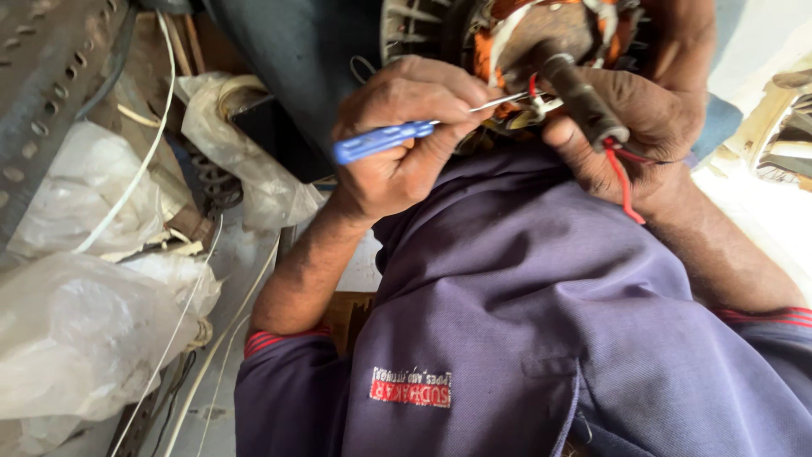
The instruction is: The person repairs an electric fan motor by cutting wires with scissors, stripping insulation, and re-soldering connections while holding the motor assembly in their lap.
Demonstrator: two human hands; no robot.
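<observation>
My left hand [397,173] grips a small screwdriver by its blue handle [379,141]; its thin metal shaft points right into the wires at the edge of an electric motor stator [516,30] with copper-coloured windings. My right hand [664,114] is closed around a black sleeve [584,95] on the motor's leads, and red wires [623,184] run out below it across my palm. Both hands work close above my purple shirt [541,322], against the stator's lower edge. The screwdriver's tip is hidden among the wires.
Crumpled clear plastic bags [76,338] lie at the left with white cords [144,161] over them. A perforated metal angle [42,76] runs along the upper left. A dark housing [288,51] sits beside the stator. A pale slatted part [782,127] is at the right edge.
</observation>
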